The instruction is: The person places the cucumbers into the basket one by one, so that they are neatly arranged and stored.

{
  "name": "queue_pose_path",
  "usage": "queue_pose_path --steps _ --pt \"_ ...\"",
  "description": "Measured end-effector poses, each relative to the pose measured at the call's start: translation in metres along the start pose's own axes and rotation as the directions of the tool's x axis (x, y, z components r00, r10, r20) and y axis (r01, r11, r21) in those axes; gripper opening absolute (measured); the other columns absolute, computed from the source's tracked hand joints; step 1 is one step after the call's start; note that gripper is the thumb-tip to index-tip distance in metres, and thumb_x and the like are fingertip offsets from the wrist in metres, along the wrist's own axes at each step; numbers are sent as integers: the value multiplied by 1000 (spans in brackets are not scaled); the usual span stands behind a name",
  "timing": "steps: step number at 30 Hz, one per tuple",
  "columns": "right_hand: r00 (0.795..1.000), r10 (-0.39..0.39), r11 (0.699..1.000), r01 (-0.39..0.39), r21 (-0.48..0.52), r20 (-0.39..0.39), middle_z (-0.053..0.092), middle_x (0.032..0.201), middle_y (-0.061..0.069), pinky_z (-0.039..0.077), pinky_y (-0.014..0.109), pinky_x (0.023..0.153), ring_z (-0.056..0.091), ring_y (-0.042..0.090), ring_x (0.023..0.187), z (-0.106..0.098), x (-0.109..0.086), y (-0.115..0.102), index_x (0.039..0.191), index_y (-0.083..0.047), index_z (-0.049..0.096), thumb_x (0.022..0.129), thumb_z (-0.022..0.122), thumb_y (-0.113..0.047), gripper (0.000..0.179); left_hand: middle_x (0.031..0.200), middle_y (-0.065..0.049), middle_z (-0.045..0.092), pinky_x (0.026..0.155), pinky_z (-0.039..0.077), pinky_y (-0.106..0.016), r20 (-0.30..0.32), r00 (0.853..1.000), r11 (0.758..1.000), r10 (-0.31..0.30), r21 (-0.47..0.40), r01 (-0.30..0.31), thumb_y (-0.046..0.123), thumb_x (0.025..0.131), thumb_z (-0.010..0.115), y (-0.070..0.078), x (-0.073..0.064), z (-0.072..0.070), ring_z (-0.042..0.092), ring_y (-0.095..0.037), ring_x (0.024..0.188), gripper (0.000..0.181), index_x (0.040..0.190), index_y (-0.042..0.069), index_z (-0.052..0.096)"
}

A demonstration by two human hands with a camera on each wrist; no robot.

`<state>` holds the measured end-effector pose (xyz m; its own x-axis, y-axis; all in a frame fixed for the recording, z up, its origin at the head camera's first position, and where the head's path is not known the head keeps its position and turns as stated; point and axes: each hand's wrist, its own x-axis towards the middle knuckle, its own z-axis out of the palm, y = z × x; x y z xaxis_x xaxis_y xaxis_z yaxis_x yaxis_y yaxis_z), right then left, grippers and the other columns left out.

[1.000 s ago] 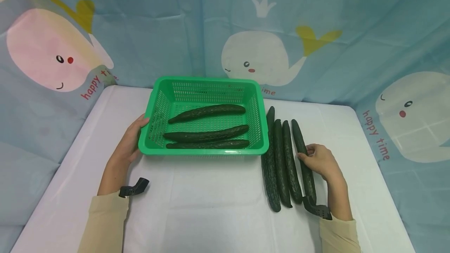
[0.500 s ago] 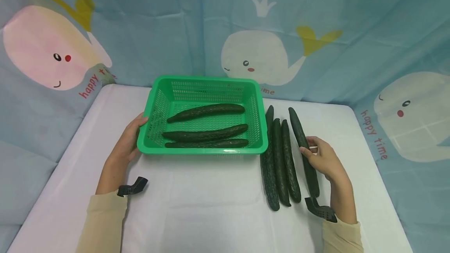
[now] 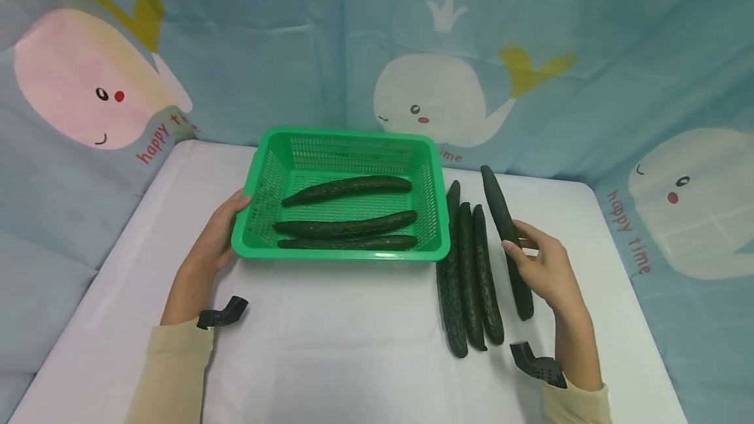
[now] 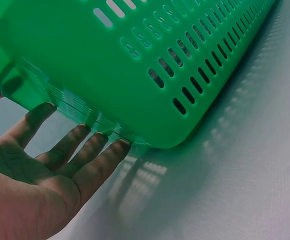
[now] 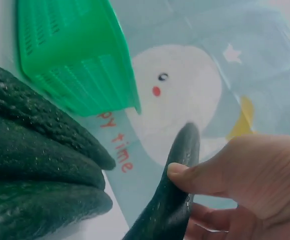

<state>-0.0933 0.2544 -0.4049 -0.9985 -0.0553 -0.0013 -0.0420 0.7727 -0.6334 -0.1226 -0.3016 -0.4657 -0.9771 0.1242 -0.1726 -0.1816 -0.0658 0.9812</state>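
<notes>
In the head view, my right hand point(image 3: 543, 267) pinches a dark green cucumber point(image 3: 497, 205) between thumb and fingers. The right wrist view shows the thumb lying across that cucumber point(image 5: 172, 200), whose far end points toward the curtain. To its left, three more cucumbers point(image 3: 470, 273) lie side by side on the white table. My left hand point(image 3: 215, 234) is at the left end of a green slotted plastic basket point(image 3: 341, 254). Its fairly straight, spread fingers touch the basket's end wall point(image 4: 100, 90) in the left wrist view. Inside the basket lie three cucumbers point(image 3: 347, 188).
A light blue curtain point(image 3: 318, 70) with whale prints hangs behind the white-covered table point(image 3: 353, 345) and along its sides. The leftmost loose cucumber point(image 3: 452, 280) runs right beside the basket's right end. Black camera mounts point(image 3: 224, 314) sit at both wrists.
My right hand has moved the rightmost cucumber up from the table and away from the other three, its far end shifting toward the curtain. The left hand and basket stay about the same.
</notes>
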Motion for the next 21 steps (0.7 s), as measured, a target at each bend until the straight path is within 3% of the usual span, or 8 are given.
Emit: queue_pose_path --steps 2,4,9,18,21 --pt "998 -52 999 52 -12 -31 61 144 30 62 66 95 64 51 125 2 1 -4 153 0 52 107 65 -22 52 169 -18 30 103 55 -12 3 1000 1000 2 3 -2 49 113 38 1 0 0 57 1 132 73 172 13 12" --pt "992 -113 993 111 -42 -58 63 139 28 62 66 92 67 50 121 4 3 -8 151 -1 55 105 68 -18 50 166 -15 36 103 56 -13 3 1000 1000 3 3 -3 48 113 38 1 0 -1 58 2 131 73 171 13 12" --pt "963 -247 965 234 -116 -112 68 130 24 64 65 80 73 47 108 10 11 -22 146 -3 60 102 71 -14 47 145 6 52 101 58 -14 -9 1000 1000 1 -11 -1 47 113 39 0 0 -1 62 0 126 73 171 11 13" --pt "944 -310 949 300 -93 -115 70 130 20 65 61 85 71 39 111 16 19 -38 145 -6 63 102 71 -11 44 149 5 50 102 57 -14 -18 1000 1000 -6 -6 6 48 113 40 1 0 0 60 -1 129 73 171 12 15" --pt "932 -344 936 333 -112 -111 71 129 17 65 52 76 72 33 102 18 22 -44 144 -8 64 101 73 -9 44 145 6 51 101 58 -15 -6 1000 1000 -16 -9 16 48 113 40 2 -2 -2 60 -3 127 72 171 13 15"
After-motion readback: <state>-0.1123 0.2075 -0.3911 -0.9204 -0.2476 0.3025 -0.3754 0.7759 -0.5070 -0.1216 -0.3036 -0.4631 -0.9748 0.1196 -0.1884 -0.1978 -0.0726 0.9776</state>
